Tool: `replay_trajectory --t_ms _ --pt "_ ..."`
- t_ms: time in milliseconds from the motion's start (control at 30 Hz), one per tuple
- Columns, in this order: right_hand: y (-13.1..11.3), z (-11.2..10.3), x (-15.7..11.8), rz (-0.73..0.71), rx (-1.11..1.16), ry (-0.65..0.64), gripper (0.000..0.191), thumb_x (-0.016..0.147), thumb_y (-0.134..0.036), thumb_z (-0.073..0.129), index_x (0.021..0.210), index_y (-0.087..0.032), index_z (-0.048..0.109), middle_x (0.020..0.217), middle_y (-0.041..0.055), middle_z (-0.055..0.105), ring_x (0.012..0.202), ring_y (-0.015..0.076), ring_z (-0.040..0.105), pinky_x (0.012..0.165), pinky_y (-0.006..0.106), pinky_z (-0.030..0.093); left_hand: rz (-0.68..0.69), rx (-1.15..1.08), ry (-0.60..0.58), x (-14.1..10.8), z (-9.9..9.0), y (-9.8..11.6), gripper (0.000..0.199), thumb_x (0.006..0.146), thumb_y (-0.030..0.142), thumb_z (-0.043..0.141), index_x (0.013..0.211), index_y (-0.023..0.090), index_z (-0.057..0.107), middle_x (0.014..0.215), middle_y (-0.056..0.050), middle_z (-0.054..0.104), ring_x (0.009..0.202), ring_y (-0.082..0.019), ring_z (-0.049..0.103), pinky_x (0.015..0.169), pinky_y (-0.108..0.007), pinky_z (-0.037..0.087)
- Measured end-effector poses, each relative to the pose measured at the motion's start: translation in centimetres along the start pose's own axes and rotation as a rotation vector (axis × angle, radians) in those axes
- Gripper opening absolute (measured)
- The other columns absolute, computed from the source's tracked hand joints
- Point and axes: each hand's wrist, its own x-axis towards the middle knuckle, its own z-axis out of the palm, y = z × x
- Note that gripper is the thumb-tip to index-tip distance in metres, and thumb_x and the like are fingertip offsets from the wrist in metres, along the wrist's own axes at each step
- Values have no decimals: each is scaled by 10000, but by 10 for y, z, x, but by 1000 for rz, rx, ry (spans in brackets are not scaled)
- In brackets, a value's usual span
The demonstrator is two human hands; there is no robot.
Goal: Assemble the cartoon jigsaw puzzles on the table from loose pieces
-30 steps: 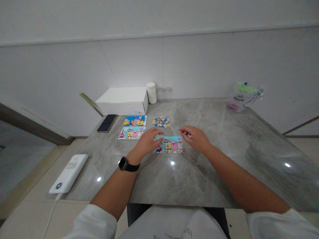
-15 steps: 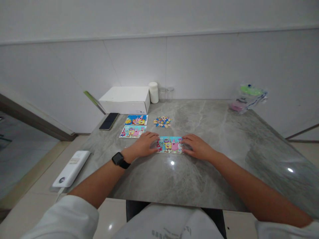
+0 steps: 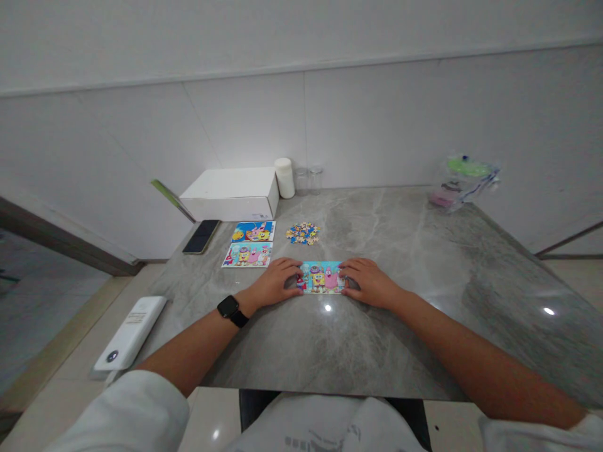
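A small assembled jigsaw puzzle (image 3: 322, 277) with cartoon characters on a light blue ground lies flat on the table in front of me. My left hand (image 3: 277, 282) grips its left end, thumb at the near corner and fingers at the far one. At the right end, my right hand (image 3: 368, 282) holds it the same way. Beyond the puzzle is a heap of loose jigsaw pieces (image 3: 303, 233). Left of the heap lies a picture card (image 3: 248, 255) with matching characters, and a bluer card (image 3: 253, 231) lies just behind it.
On the grey marbled table (image 3: 377, 351) a dark phone (image 3: 201, 236) lies left of the cards. A white box (image 3: 230, 191), a white cylinder (image 3: 284, 177) and two clear glasses (image 3: 315, 181) stand by the wall. A white power bank (image 3: 130, 336) sits at the left edge, a plastic bag (image 3: 464, 183) at the back right.
The view has shifted slightly. Both hands stay at the puzzle's ends, with my right fingers a little further over its edge.
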Motion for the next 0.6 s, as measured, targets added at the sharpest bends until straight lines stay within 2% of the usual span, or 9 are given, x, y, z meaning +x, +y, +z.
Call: replay_trajectory --t_ms 100,233,433,600 --pt "9 -4 -18 34 -33 22 376 907 -387 750 1253 -240 734 1389 130 689 1325 328 593 1147 549 419 14 -8 -3 18 9 9 435 882 505 800 1216 239 718 1426 -125 658 1334 -284 589 1170 -491 446" --pt "28 -13 -52 135 -113 68 383 938 -359 701 1306 -254 726 1430 139 658 1372 345 548 1168 567 401 36 -11 -21 54 29 26 404 876 458 807 1203 238 719 1426 -118 656 1337 -283 583 1188 -493 433" --pt "58 -27 -100 284 -257 51 354 995 -306 604 1320 -245 730 1341 151 686 1234 329 613 1126 538 433 77 -16 2 112 66 54 415 882 474 797 1200 225 704 1431 -120 649 1323 -293 579 1169 -481 440" --pt "77 -33 -123 410 -376 53 374 1011 -259 551 1344 -217 716 1322 164 689 1216 333 619 1099 501 450 70 -6 19 154 90 75 409 867 453 799 1191 223 702 1403 -111 661 1295 -304 582 1160 -496 434"
